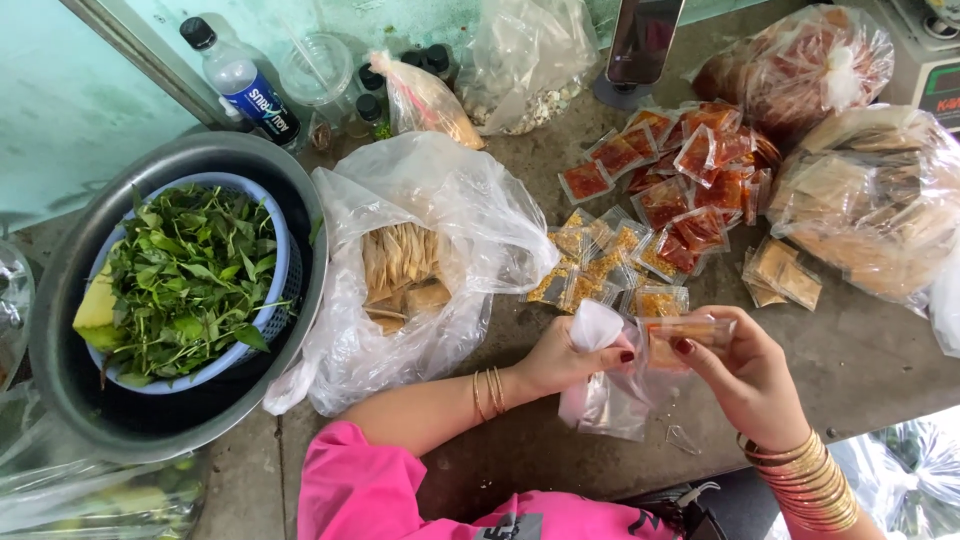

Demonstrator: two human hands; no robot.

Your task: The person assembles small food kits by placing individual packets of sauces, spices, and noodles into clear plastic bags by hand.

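Grey stained concrete counter [860, 360] beside a pale green wall [60, 100], small clear bag [610, 395] pinched by left hand [560, 360], orange sachet [690, 335] gripped by right hand [745, 375], herb basket [185, 280] kept at the side.

At the bench's [860, 360] left edge a metal basin [60, 300] holds a blue basket [282, 262] of green leaves [190, 275]; beside it an open plastic bag [440, 190] of pale crackers [398, 258]; a water bottle [238, 80] stands at the far left corner; red sachets [690, 170] lie mid-bench; two big filled bags [870, 200] crowd the right edge.
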